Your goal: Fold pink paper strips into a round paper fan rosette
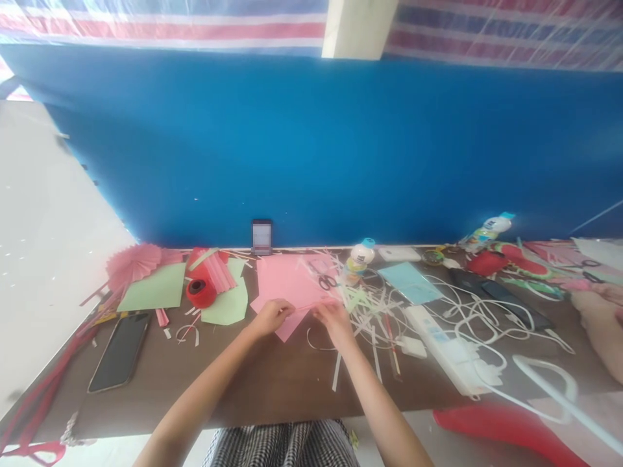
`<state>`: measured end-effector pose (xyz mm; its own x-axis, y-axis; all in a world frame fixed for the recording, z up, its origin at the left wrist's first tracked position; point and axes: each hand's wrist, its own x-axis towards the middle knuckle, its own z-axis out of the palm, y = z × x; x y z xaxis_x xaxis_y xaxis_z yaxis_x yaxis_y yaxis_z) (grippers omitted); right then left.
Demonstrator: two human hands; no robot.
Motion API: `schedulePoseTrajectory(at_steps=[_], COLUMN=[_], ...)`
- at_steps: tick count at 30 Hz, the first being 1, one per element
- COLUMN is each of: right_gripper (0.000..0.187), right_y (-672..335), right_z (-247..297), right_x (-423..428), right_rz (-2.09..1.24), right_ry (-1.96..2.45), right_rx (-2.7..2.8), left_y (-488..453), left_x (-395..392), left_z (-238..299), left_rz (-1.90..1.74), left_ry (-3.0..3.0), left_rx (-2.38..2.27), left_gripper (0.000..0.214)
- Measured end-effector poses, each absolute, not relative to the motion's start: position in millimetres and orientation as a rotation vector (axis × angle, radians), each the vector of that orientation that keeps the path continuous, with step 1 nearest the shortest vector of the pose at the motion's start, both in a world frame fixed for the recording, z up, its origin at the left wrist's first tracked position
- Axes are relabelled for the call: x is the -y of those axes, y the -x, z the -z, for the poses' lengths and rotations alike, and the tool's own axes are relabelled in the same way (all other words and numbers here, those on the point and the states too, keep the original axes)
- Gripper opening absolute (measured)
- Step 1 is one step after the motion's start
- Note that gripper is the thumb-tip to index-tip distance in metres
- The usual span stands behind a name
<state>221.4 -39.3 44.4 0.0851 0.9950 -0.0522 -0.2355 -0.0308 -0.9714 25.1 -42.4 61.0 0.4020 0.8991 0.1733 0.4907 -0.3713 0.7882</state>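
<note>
Both my hands rest on a pink paper sheet (pixel 285 285) lying on the brown table (pixel 272 383). My left hand (pixel 271 316) has its fingers curled and pinches the sheet's near left edge. My right hand (pixel 332 319) pinches the near right edge, fingers closed on the paper. A pair of scissors (pixel 325 279) lies just beyond my right hand, on the pink paper. White paper strips (pixel 374 311) are scattered to the right of it.
A black phone (pixel 121 350) lies at the left, with green paper (pixel 154 290), a red tape roll (pixel 200 292) and pink paper fans (pixel 136 261). A glue bottle (pixel 359 259), power strip (pixel 445 347) and white cables sit right. A small phone (pixel 261 237) leans on the blue board. Another person's arm (pixel 601 321) shows far right.
</note>
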Motion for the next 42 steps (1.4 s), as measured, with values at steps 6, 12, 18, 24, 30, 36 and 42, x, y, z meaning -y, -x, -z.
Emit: schedulePoseTrajectory(at_steps=[6,12,18,24,30,36,42], right_gripper=[0.029,0.032,0.036,0.039,0.038,0.036,0.038], right_y=[-207.7,-206.7,-206.9,-208.7,-209.2,-210.2,-197.6], right_z=[-46.3,-49.2,-45.7,-43.2,-41.4,-42.9,-33.9], right_x=[41.3,39.9,43.9,43.6,40.6,39.5,36.8], right_rz=[-1.148,-1.073,-0.969,-0.975,-1.132,-1.117,-1.212], right_ry=[1.220,1.255,1.251,1.224,1.173,1.151,1.189], right_rx=[0.933,1.022,1.081,1.095,1.017,0.982,0.973], left_y=[-38.0,-35.9,-32.1,-28.8,-21.8,-18.1,-26.2], left_x=[51.4,46.3,48.0,56.3,64.9,65.7,58.4], left_z=[-54.5,-52.5,-48.6,-43.6,-51.6,-59.5,-48.2], left_rz=[-0.884,-0.928,-0.907,-0.848,-0.725,-0.632,-0.816], left_ry=[-1.734,-1.616,-1.575,-1.449,-1.424,-1.434,-1.370], left_rx=[-1.131,-1.110,-1.100,-1.045,-0.951,-0.926,-0.964], left_gripper=[0.029,0.031,0.035,0.040,0.042,0.044,0.041])
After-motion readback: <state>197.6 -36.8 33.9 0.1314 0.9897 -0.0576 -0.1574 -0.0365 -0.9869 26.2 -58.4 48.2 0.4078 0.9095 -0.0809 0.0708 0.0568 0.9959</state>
